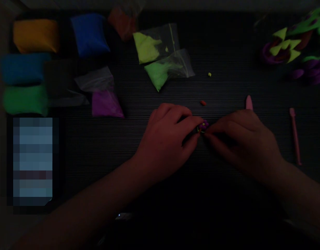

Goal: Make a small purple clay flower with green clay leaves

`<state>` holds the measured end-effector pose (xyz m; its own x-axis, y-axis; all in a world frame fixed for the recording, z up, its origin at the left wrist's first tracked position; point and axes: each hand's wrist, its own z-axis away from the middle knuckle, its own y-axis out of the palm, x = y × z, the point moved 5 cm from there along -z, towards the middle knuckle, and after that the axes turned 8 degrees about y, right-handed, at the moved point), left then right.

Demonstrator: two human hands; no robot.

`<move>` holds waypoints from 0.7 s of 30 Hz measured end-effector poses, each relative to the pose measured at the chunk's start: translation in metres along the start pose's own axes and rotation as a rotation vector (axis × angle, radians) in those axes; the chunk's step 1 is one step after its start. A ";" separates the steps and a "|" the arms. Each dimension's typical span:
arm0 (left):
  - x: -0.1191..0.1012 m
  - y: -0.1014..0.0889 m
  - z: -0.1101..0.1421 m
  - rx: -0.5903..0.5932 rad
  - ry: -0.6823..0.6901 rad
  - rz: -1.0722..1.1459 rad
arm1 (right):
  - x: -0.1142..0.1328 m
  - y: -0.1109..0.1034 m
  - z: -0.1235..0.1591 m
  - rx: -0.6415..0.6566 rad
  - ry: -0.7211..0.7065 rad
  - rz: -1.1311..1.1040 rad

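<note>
Between my two hands is a tiny purple clay flower (205, 123) with a yellow centre, an orange-red bit and thin green strands below it. My left hand (166, 133) pinches it from the left with thumb and forefinger. From the other side, my right hand (243, 139) has its thumb and forefinger closed at the flower's lower right, by a green strand. Just beyond the fingers lies a small red clay piece (203, 103), and farther back a yellow crumb (209, 74). A pink flat tool (249, 102) is partly hidden behind my right hand.
A thin pink tool (295, 135) lies at the right. Clay packs, including orange (36, 35), blue (90, 34) and purple (106, 103), fill the back left, beside yellow (146, 48) and light-green (158, 73) bags. Shaped clay pieces (284, 48) stand back right. A blurred-out screen (32, 156) is at left.
</note>
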<state>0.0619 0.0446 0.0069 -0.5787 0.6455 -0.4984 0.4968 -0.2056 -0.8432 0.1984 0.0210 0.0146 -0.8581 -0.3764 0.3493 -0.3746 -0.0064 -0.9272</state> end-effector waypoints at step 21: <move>0.000 0.000 0.000 -0.006 0.001 0.002 | 0.002 0.001 0.000 0.003 0.011 0.018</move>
<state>0.0619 0.0447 0.0068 -0.5768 0.6462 -0.4997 0.5018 -0.2024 -0.8410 0.1964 0.0206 0.0146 -0.8686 -0.3663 0.3337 -0.3579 -0.0021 -0.9338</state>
